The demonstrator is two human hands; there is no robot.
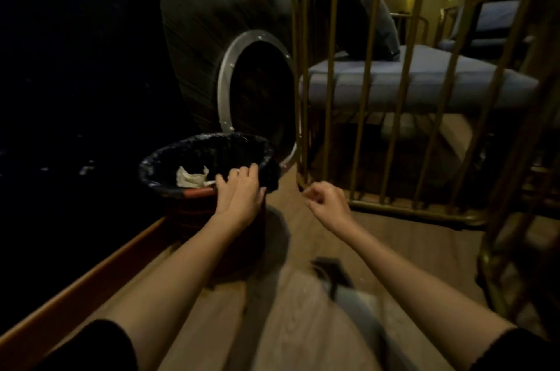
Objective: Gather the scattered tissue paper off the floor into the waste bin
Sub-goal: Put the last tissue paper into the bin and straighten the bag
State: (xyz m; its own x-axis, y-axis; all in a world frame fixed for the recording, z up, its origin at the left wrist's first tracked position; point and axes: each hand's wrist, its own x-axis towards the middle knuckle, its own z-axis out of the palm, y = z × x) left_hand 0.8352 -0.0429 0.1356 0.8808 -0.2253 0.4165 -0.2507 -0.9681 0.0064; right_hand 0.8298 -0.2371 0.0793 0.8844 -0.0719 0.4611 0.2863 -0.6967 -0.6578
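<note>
A round waste bin (169,167) with a black liner stands on the wooden floor at left of centre. Crumpled white tissue paper (191,177) lies inside it. My left hand (239,188) rests on the bin's near right rim, fingers spread over the liner; whether it grips the liner I cannot tell. My right hand (325,199) hovers to the right of the bin above the floor, fingers loosely curled with nothing visible in them. No loose tissue shows on the floor in this dim, blurred view.
A brass-coloured railed chair frame (366,91) with a blue cushion stands close on the right. A large dark round object with a metal ring (225,76) sits behind the bin. A wooden skirting edge (91,273) runs along the left. My foot (336,279) is below.
</note>
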